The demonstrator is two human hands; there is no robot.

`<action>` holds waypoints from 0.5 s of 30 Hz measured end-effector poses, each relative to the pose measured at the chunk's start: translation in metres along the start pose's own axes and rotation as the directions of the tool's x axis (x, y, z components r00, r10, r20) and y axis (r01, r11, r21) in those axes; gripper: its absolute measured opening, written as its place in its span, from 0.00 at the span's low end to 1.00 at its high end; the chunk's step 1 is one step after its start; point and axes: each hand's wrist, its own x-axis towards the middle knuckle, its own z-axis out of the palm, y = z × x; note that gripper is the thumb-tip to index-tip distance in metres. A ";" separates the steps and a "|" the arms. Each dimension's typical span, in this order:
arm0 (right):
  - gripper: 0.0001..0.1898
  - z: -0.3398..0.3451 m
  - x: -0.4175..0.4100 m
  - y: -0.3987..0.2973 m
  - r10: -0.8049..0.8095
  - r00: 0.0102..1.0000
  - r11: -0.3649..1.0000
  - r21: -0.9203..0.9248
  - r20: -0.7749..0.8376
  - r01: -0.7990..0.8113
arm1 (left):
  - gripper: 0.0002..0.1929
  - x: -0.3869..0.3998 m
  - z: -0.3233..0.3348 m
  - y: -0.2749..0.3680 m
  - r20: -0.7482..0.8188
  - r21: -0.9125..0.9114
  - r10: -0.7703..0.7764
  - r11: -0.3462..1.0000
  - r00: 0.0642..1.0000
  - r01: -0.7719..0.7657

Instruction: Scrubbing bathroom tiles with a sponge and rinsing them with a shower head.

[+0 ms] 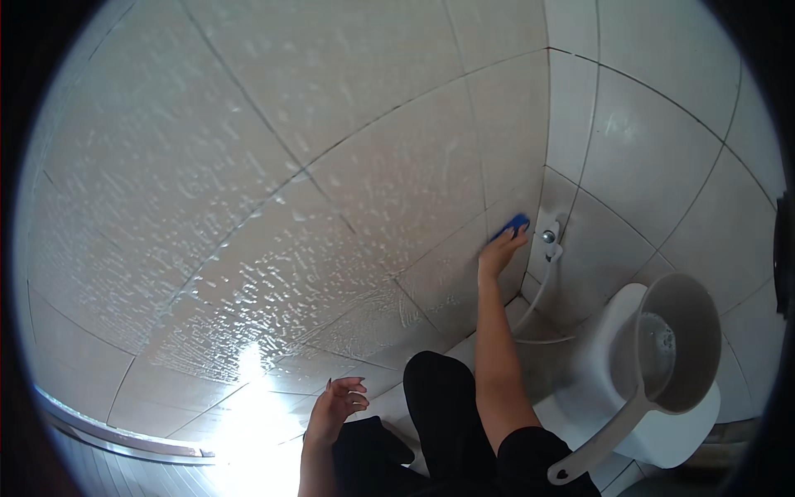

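Observation:
My right hand holds a blue scrubber flat against the tiled wall, close to the corner. Whether it is a sponge or a brush cannot be made out under my fingers. Wet, soapy streaks cover much of that wall to the left. My left hand hangs in the air above my knee, fingers loosely bent and apart, with nothing in it. To the right, a grey plastic water dipper with a long handle sits on the white toilet; sudsy water lies inside it.
Just right of the corner, a metal-knobbed water valve carries a white hose that runs down behind my right arm. My black-clad knee is bent below the wall. Bright glare and a metal frame lie at lower left.

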 end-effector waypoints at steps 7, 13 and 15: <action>0.19 0.004 0.006 -0.001 -0.178 0.952 0.973 -0.100 0.249 0.208 | 0.27 0.034 0.026 0.000 0.073 0.013 -0.103 0.995 0.992 0.102; 0.17 0.006 0.076 0.026 -0.200 0.976 0.964 -0.161 0.083 0.212 | 0.28 0.055 0.025 0.011 0.127 0.030 -0.069 0.997 0.989 0.065; 0.16 -0.004 0.067 0.039 -0.015 1.000 0.993 -0.118 0.013 0.016 | 0.28 0.058 0.026 0.010 0.121 0.052 -0.057 0.997 0.991 0.051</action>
